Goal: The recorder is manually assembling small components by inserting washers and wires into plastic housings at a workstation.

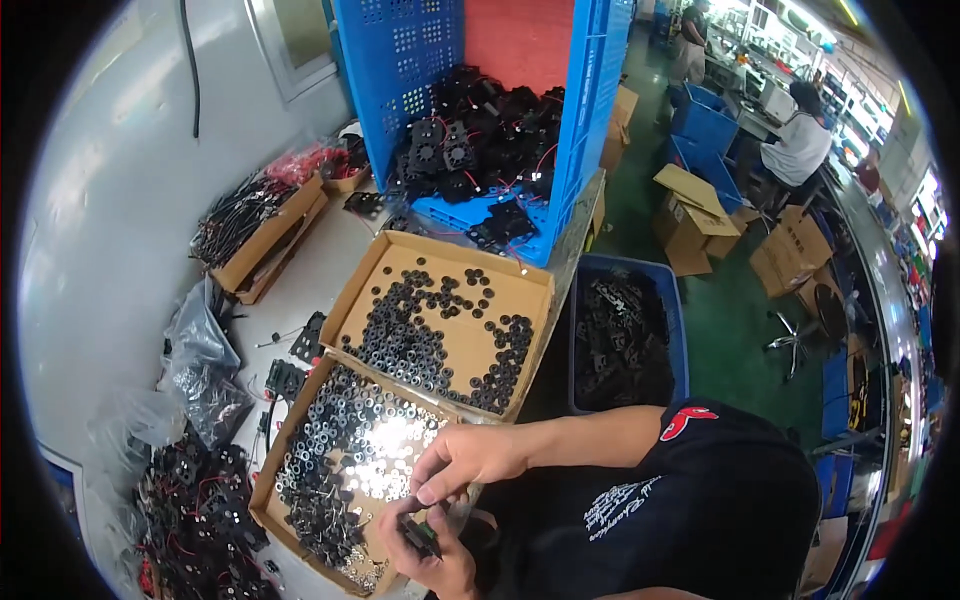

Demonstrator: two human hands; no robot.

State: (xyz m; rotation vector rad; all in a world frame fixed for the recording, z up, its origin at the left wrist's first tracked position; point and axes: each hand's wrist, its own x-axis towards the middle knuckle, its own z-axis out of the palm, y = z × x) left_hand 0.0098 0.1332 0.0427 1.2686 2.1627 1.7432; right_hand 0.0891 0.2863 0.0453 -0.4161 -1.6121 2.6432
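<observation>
My left hand (pixel 440 562) is closed around a small dark blocky part (pixel 421 538). Just above it, my right hand (pixel 468 463) is pinched, thumb against fingers, close to the part's upper end; whatever lies between those fingertips is too small or hidden to name. Both hands are at the near edge of a shallow cardboard tray (pixel 262 497) with silver ring-shaped pieces and a heap of black pieces with metal pins. Beyond it, a second cardboard tray (pixel 455 335) holds many small black rings.
An upended blue crate (pixel 590 120) holds black fan-like units with red wires. A blue bin (pixel 682 340) of dark parts stands on the floor. Cables fill a cardboard box (pixel 270 245) by the wall; plastic bags (pixel 205 350) lie nearer. A seated person (pixel 800 145) works farther off.
</observation>
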